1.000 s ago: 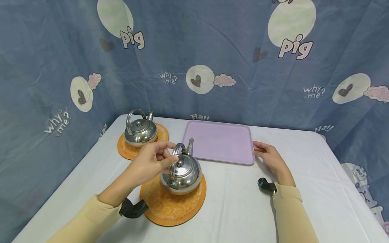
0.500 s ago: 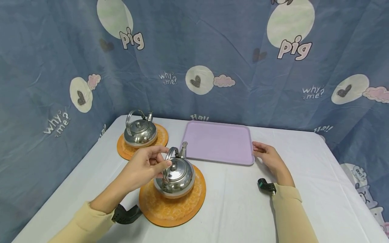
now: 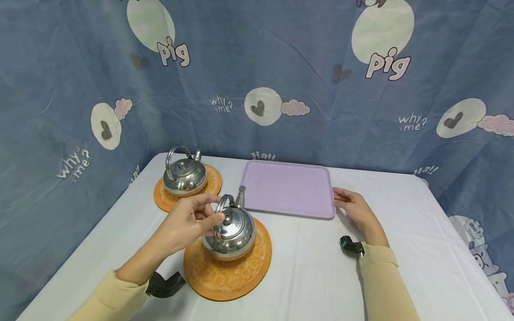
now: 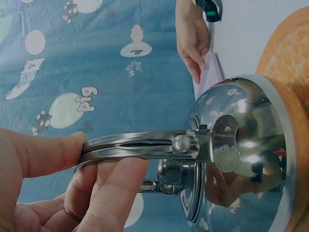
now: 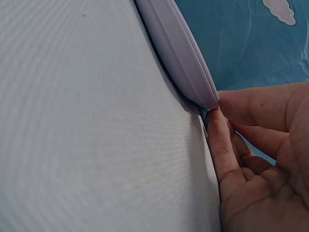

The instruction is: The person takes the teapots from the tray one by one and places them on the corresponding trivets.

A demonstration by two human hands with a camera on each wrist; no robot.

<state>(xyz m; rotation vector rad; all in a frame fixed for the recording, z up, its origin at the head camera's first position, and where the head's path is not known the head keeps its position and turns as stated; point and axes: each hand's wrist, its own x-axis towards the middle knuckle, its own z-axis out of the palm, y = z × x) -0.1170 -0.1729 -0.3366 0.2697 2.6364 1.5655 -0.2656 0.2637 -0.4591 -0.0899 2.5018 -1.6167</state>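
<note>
A shiny steel kettle (image 3: 230,236) stands on the nearer orange round mat (image 3: 229,283), with its spout toward the back. My left hand (image 3: 188,220) pinches the kettle's arched handle (image 4: 140,145) between thumb and fingers, as the left wrist view shows close up. A flat lilac tray (image 3: 287,189) lies at the back middle of the table. At the tray's right edge is my right hand (image 3: 355,209). In the right wrist view its thumb (image 5: 256,108) and a finger (image 5: 221,142) pinch the tray's rim at a corner.
Behind and to the left, a second steel kettle (image 3: 184,174) stands on another orange round mat (image 3: 214,178). A white cloth (image 3: 309,272) covers the table. A blue printed curtain (image 3: 257,53) hangs close behind the table and along its left side.
The left hand has brought the near kettle left and slightly toward me over its mat, mostly in the first half second. The right hand and tray stay put.
</note>
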